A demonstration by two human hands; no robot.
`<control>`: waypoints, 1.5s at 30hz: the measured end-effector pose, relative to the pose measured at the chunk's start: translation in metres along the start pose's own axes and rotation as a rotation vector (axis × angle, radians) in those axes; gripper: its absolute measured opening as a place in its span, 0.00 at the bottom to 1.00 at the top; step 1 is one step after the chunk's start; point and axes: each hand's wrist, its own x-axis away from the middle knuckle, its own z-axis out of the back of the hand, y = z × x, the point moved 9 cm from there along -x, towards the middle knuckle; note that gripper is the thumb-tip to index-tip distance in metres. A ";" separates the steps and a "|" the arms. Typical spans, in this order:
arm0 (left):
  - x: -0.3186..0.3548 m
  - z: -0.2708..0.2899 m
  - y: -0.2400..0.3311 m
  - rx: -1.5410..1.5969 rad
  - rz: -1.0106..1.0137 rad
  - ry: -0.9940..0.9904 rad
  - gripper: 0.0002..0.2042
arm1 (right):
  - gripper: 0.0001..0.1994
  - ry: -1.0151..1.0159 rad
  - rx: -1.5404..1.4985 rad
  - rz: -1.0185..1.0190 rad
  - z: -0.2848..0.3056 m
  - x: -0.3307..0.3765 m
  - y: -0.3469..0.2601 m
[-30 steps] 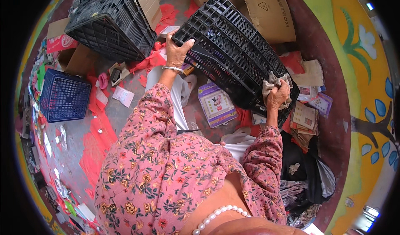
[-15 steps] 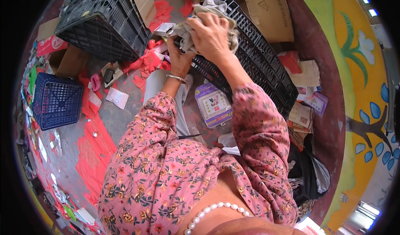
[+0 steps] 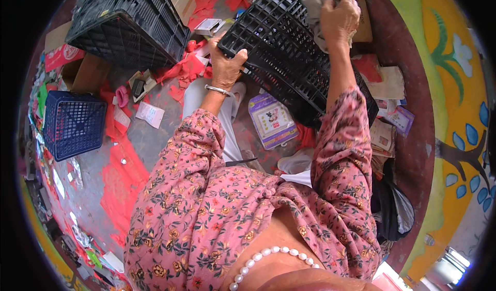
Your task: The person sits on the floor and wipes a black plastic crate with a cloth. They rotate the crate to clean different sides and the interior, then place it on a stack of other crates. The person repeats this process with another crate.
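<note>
On the black crate [image 3: 294, 69], left grip [image 3: 226, 66] clamped to its rim, right grip [image 3: 338, 17] pinching a grey rag [image 3: 313, 9].

can't see most of the grey cloth [image 3: 313, 13], the right hand [image 3: 338, 17] covers it, and the second black crate [image 3: 126, 25] gets chopped by the top edge.

The tilted black crate [image 3: 289, 69] blocks everything from twelve to two o'clock of the left hand [image 3: 226, 66], with the right hand [image 3: 338, 17] and its grey cloth [image 3: 313, 9] at its top. A second black crate [image 3: 126, 25] stands at ten. Bare grey floor [image 3: 98, 187] between the blue basket [image 3: 72, 123] at eight and the knees gives room.
</note>
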 end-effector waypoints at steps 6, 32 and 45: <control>-0.006 -0.009 -0.012 -0.041 0.011 -0.040 0.26 | 0.08 -0.259 -0.150 0.465 -0.043 0.063 -0.128; -0.025 -0.015 -0.040 -0.250 -0.030 -0.133 0.28 | 0.07 -0.246 -0.696 -0.552 -0.057 0.084 -0.024; -0.023 -0.022 -0.024 -0.316 -0.131 -0.035 0.25 | 0.17 -0.605 -0.480 -0.444 -0.094 0.078 -0.048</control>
